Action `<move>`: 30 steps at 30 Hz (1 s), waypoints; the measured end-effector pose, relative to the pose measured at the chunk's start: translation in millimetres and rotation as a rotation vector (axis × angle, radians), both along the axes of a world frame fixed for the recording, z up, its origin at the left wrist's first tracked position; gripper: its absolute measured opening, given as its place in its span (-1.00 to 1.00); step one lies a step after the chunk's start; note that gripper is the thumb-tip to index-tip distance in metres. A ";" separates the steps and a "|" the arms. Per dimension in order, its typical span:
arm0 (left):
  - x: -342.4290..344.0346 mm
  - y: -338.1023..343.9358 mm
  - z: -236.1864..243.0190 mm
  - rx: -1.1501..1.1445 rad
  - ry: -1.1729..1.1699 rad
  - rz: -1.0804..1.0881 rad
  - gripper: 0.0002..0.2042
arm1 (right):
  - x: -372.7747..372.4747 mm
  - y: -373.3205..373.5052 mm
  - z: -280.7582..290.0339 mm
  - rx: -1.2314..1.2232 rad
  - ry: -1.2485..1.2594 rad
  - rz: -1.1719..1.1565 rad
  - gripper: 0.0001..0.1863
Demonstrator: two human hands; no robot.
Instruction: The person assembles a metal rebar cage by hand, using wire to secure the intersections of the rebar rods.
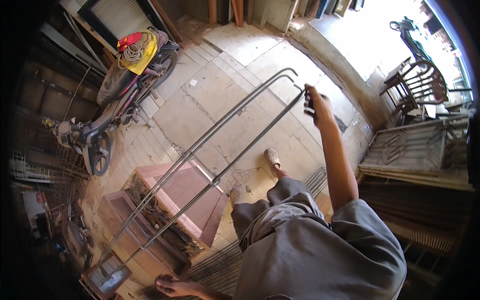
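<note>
In the head view, the right hand (318, 104) closes around one hooked tip of the metal rods (260, 135), which slant down-left over the wooden panel's (187, 186) edges; the left hand (172, 286), half-curled, contents unclear, is nearer their lower end.

Pale tiled floor (215, 95), cracked in places, carries motorbike (114, 87), small white scrap (193, 82) and, apparently, reddish panelled woodwork (185, 187).

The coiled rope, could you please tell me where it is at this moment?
In the head view, the coiled rope is at the upper left, on the yellow sheet over the rear of the motorbike, next to the red bundle.
</note>
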State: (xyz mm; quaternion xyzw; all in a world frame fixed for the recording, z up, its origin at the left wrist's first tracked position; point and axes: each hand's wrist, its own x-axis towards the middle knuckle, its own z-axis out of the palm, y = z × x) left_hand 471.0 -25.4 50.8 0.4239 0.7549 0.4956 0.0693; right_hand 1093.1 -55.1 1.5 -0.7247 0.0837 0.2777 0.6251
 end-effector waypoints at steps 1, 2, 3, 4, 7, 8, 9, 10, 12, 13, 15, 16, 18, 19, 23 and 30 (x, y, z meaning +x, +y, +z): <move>23.3 2.6 -6.2 0.037 -0.090 -0.059 -0.55 | 1.3 -0.3 3.5 0.048 0.013 0.006 -0.60; 77.7 1.3 5.7 0.075 -0.136 -0.050 -0.64 | -2.1 2.9 8.5 0.090 0.028 0.025 -0.63; 117.6 -1.6 10.5 0.087 -0.164 -0.068 -0.65 | -3.2 5.1 9.3 0.156 0.045 0.028 -0.70; 145.1 -5.9 13.1 0.094 -0.195 -0.083 -0.67 | -3.3 6.1 7.6 0.222 0.056 0.058 -0.73; 180.3 -10.6 9.1 0.121 -0.309 -0.260 -0.68 | 2.7 2.0 8.8 0.214 0.040 0.123 -0.71; 189.7 -12.9 13.8 0.110 -0.309 -0.266 -0.68 | 5.4 0.7 12.4 0.203 0.069 0.139 -0.71; 196.4 -12.4 17.1 0.109 -0.308 -0.278 -0.68 | 7.5 -0.4 11.5 0.251 0.045 0.175 -0.71; 202.7 -12.2 20.8 0.106 -0.306 -0.290 -0.68 | 10.9 -1.3 10.4 0.299 0.023 0.210 -0.70; 214.3 -13.6 23.8 0.106 -0.411 -0.188 -0.66 | 21.9 -0.7 13.7 0.384 0.066 0.306 -0.69; 218.3 -15.0 22.7 0.104 -0.443 -0.144 -0.65 | 26.0 -0.2 15.6 0.427 0.089 0.353 -0.69; 221.0 -19.0 17.8 0.056 -0.473 -0.063 -0.61 | 32.5 -1.7 20.2 0.398 0.049 0.434 -0.64; 222.9 -20.8 14.6 0.046 -0.510 -0.025 -0.61 | 35.8 -3.6 22.0 0.380 0.024 0.471 -0.62; 225.6 -22.4 7.5 0.029 -0.580 0.051 -0.59 | 40.2 -7.5 18.7 0.369 0.054 0.498 -0.63; 199.6 -25.8 -6.5 -0.066 -0.596 -0.018 -0.58 | 41.2 -9.6 15.3 0.382 0.076 0.490 -0.64; 169.9 -15.5 -44.8 -0.014 -0.955 0.019 -0.46 | 45.2 -14.5 18.8 0.392 0.087 0.535 -0.65; 225.7 29.8 -33.2 -0.036 -1.009 -0.176 -0.39 | 45.6 -14.6 17.9 0.408 0.140 0.548 -0.63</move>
